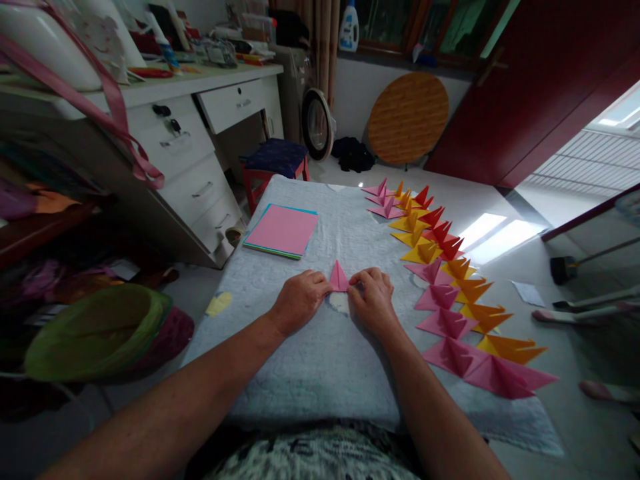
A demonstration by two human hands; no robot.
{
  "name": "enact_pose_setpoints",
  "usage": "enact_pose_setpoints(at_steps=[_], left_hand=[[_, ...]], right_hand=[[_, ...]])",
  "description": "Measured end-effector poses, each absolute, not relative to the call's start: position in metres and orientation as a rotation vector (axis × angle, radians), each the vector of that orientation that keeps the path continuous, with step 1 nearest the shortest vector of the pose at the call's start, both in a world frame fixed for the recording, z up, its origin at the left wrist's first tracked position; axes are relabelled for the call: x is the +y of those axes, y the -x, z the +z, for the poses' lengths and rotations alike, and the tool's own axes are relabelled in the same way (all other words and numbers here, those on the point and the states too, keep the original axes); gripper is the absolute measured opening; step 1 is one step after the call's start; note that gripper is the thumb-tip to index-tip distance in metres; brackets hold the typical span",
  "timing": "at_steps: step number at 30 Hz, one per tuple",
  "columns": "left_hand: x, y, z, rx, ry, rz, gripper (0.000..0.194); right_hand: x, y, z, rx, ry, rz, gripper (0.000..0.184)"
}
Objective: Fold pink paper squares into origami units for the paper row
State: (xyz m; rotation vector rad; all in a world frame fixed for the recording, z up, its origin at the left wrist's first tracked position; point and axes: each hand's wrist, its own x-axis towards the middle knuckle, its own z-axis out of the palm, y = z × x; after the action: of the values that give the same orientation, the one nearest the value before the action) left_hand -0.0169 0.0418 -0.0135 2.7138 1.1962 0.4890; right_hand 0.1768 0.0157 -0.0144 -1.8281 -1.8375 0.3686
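Note:
A small pink sheet of origami paper (339,277), folded into a triangle, lies on the cloth-covered table with its point facing away from me. My left hand (303,299) pinches its left lower corner between closed fingers. At the right lower corner, my right hand (373,297) has its fingertips pressed together on the paper. Farther off to the left lies a stack of square paper (283,230), pink on top with blue and green edges showing. Rows of folded paper cranes (445,323) in pink, yellow and red stand along the table's right side.
A pale quilted cloth (310,373) covers the table. To the left are a lined waste bin (100,333) and a white desk (165,143) with drawers. Beyond the table stand a stool (277,157), a washing machine with its door open (317,125) and a round wooden board (409,119).

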Motion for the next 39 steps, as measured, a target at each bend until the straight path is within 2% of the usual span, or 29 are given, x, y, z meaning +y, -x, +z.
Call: enact_pose_setpoints(at_steps=[11, 30, 35, 39], left_hand=[[0.043, 0.018, -0.017, 1.150, -2.758, 0.527, 0.015], [0.029, 0.015, -0.010, 1.142, -2.965, 0.354, 0.017], [0.026, 0.012, -0.011, 1.139, -2.953, 0.442, 0.018], [0.026, 0.010, -0.016, 1.085, -2.924, 0.475, 0.029]], right_hand=[[0.019, -0.173, -0.016, -1.828, 1.839, 0.374, 0.008], [0.028, -0.166, -0.015, -1.832, 2.000, 0.299, 0.018], [0.026, -0.164, -0.014, -1.849, 2.014, 0.272, 0.017], [0.024, -0.162, -0.015, -1.854, 2.007, 0.247, 0.015]])
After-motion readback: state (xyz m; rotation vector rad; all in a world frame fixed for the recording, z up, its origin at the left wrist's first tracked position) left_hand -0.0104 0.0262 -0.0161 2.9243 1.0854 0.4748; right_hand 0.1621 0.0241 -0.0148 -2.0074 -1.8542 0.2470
